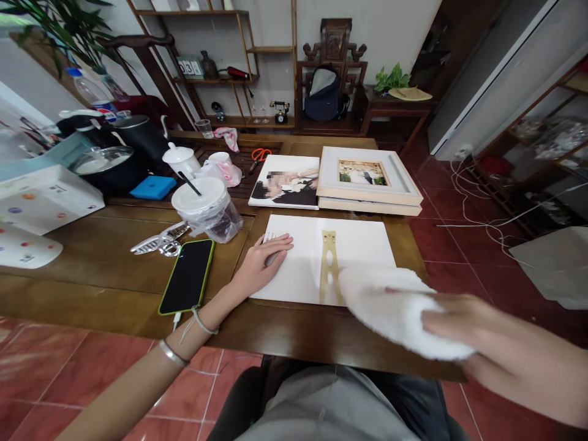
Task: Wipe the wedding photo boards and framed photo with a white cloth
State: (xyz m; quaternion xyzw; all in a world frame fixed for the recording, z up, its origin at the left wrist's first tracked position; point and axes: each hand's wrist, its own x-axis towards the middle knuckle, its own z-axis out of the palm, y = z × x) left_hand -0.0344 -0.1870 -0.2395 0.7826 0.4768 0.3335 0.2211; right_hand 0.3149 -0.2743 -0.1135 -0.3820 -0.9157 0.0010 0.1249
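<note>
My left hand [264,262] lies flat on the left part of a white rectangular panel [294,278], its fingers stretched out. A tan, forked strip [329,257] runs down the panel's middle; whether it is printed or attached I cannot tell. Small dark print shows near the panel's upper left corner. Blurred by motion, my right hand [459,324] is closed on a white fluffy cloth [390,300]. The cloth covers the panel's lower right corner and reaches over the table's front edge.
Behind the panel lie a photo panel [285,177] and stacked white picture frames [399,184]. Left are a phone [188,275] with a cable, a silvery clip-like object [160,241], a lidded cup [202,199] in plastic, a blue box [153,187] and orange-handled scissors [261,155].
</note>
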